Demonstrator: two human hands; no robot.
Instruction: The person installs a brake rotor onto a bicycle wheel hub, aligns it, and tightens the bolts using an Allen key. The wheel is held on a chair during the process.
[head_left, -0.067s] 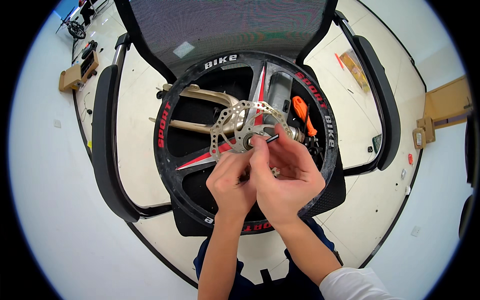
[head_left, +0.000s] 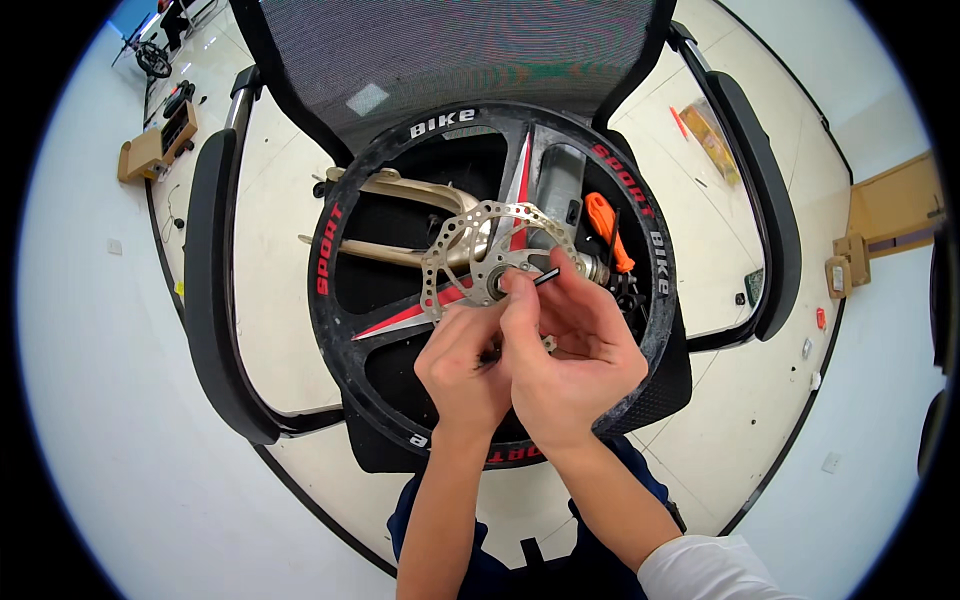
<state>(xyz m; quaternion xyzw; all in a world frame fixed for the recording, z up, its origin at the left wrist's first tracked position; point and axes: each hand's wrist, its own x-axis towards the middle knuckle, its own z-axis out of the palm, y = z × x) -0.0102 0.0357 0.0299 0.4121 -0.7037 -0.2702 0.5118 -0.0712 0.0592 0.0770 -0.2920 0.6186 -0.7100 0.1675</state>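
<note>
A black bicycle wheel (head_left: 322, 262) with broad red-and-silver spokes lies flat on the seat of an office chair. At its hub sits a silver brake disc (head_left: 432, 262) full of holes. Over the hub my right hand (head_left: 572, 355) is closed, thumb and forefinger pinching a short dark stick with a pale edge (head_left: 546, 277); its exact kind does not show. My left hand (head_left: 462, 372) is curled beside it at the near edge of the disc. The right hand covers the left fingertips, so what they grip is hidden.
Through the wheel's gaps show a gold-coloured fork (head_left: 385, 250), a grey cylindrical part (head_left: 560, 190) and an orange bundle (head_left: 603, 222). Chair armrests (head_left: 212, 290) (head_left: 752, 205) flank the wheel; the mesh backrest (head_left: 450, 60) rises behind. Cardboard boxes (head_left: 142, 158) stand on the floor by the left wall.
</note>
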